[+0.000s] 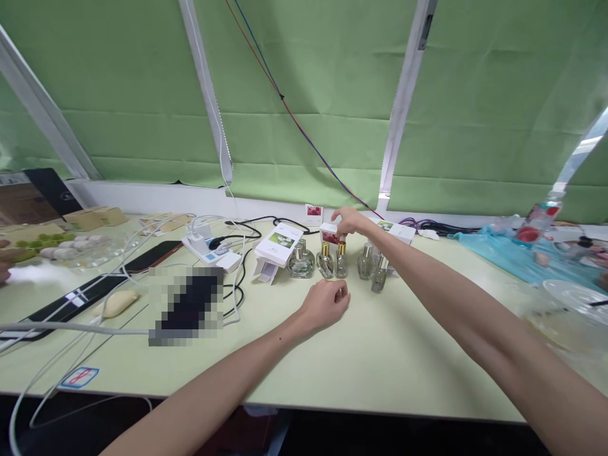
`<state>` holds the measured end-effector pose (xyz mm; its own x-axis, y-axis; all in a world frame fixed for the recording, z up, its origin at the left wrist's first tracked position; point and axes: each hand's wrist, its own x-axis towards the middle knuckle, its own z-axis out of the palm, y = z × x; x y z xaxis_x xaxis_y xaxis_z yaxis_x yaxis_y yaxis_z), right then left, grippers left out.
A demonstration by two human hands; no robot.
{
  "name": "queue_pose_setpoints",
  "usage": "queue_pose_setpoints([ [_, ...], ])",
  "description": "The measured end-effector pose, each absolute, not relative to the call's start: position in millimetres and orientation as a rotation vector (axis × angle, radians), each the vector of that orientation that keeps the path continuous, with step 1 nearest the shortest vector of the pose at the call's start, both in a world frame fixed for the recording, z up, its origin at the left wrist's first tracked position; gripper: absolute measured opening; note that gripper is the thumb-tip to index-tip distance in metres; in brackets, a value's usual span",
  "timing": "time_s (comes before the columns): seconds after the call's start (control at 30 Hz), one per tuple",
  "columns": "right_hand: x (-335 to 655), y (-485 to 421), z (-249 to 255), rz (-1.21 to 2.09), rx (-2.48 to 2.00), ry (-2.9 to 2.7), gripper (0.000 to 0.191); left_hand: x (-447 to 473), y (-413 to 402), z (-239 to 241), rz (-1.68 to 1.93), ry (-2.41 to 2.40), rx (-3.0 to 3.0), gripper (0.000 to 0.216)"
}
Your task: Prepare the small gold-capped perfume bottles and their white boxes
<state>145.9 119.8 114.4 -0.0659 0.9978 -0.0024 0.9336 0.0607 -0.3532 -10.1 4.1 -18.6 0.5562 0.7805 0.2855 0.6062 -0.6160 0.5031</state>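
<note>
My right hand (350, 221) reaches over the glass bottles, its fingers curled at the right edge of a small white box (330, 233) with a red picture. They appear to pinch the box, partly hiding it. Just in front stand two gold-capped glass bottles (325, 261). My left hand (327, 302) rests on the table nearer to me, its fingers curled with nothing visible in them. More clear bottles (301, 261) stand to the left, and other small bottles (379, 277) are below my right forearm. Another small white box (314, 214) with a red picture stands behind.
A white box with a green picture (279, 244) leans at the left, near a power strip (202, 246) and tangled cables. A blurred dark object (190, 307) lies nearer. At right are blue plastic (513, 256), a bottle (536, 223) and a clear lidded cup (572, 310).
</note>
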Motion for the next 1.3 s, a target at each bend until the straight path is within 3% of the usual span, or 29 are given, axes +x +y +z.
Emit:
queue_pose_setpoints([
  [0.3, 139, 127, 115, 0.567, -1.765, -2.233, 0.054, -9, 1, -16, 0.676, 1.131, 2.453, 0.016],
  [0.5, 142, 136, 115, 0.634, -1.735, -2.296, 0.055, -9, -1, -12, 0.661, 1.130, 2.426, 0.017],
  [0.77, 111, 123, 118, 0.098, -1.427, -2.367, 0.041, -8, -2, -12, 0.662, 1.133, 2.421, 0.019],
  [1.0, 66, 107, 100, 0.230, -1.254, -2.619, 0.106, -11, -2, -11, 0.670, 1.107, 2.408, 0.024],
  [1.3, 54, 112, 92, 0.386, -1.311, -2.637, 0.129, -13, -2, -10, 0.617, 1.081, 2.430, 0.024],
])
